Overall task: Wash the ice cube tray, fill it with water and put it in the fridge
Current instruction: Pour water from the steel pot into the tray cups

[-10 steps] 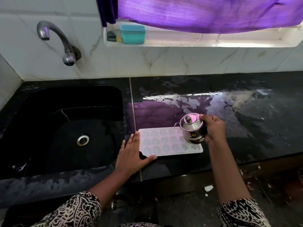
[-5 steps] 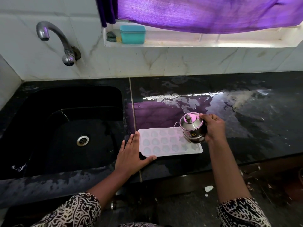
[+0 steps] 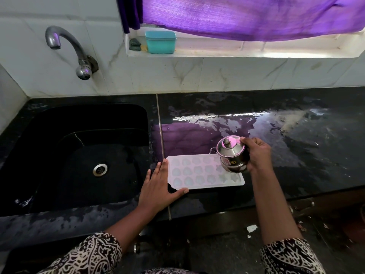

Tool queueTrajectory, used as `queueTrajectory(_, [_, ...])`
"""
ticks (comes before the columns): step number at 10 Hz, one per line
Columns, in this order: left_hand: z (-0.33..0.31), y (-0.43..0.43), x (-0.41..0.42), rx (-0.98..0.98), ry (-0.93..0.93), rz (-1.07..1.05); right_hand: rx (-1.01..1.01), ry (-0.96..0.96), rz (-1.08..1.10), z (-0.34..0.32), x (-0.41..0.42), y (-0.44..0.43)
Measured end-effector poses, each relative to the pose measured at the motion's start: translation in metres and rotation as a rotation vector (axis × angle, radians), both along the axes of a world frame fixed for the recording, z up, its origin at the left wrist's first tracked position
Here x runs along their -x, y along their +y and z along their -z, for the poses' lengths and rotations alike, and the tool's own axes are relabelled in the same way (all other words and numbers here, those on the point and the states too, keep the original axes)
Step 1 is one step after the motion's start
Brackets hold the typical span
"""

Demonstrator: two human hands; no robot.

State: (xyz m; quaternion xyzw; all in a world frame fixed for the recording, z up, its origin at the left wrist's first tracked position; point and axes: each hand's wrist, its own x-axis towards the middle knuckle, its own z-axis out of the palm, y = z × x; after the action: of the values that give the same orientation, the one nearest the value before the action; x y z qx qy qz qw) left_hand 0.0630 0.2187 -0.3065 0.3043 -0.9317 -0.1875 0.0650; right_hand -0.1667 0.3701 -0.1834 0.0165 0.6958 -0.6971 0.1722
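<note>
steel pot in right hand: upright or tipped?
Tipped. The right hand grips the steel pot leaning spout-first over the ice cube tray, at its right end, lid on. Whether water runs: cannot tell.

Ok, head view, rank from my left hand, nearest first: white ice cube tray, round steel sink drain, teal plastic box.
1. White ice cube tray, against the left hand.
2. Round steel sink drain, to its left.
3. Teal plastic box, on far window ledge.
</note>
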Motion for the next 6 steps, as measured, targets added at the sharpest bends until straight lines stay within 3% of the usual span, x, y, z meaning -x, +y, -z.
queueTrajectory(4, [-0.0004,0.0001,-0.0003,0.001,-0.019,0.0,0.023,-0.023,0.016,0.002,0.0017,0.0005])
queueTrajectory(6, [-0.0009,0.0001,0.0001,-0.009,-0.019,0.003,0.22,-0.096,0.041,0.0042,0.0085,0.003])
